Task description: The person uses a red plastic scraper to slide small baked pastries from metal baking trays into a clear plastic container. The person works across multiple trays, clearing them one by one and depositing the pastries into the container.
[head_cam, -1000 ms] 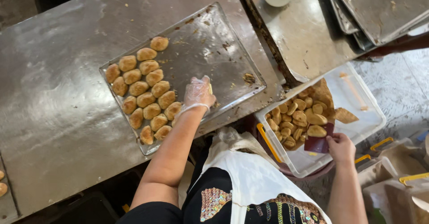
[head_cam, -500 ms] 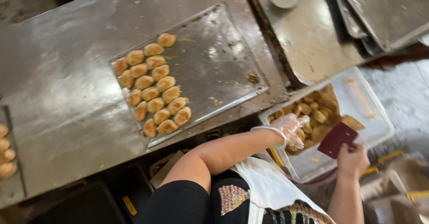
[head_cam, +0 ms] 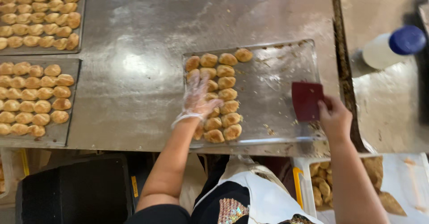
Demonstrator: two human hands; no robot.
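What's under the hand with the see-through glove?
The gloved left hand rests on golden pastries lined up on a metal baking tray. Its palm and fingers hide a few pastries, so those cannot be seen. The right hand holds a dark red scraper.

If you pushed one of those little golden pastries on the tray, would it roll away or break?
The pastries look rounded but flat-bottomed, so one would probably slide on the smooth metal tray rather than roll. Crumbs scattered on the tray hint that they flake easily, so a hard push might chip one. Being small, they are likely light; the gloved left hand rests on several at once.
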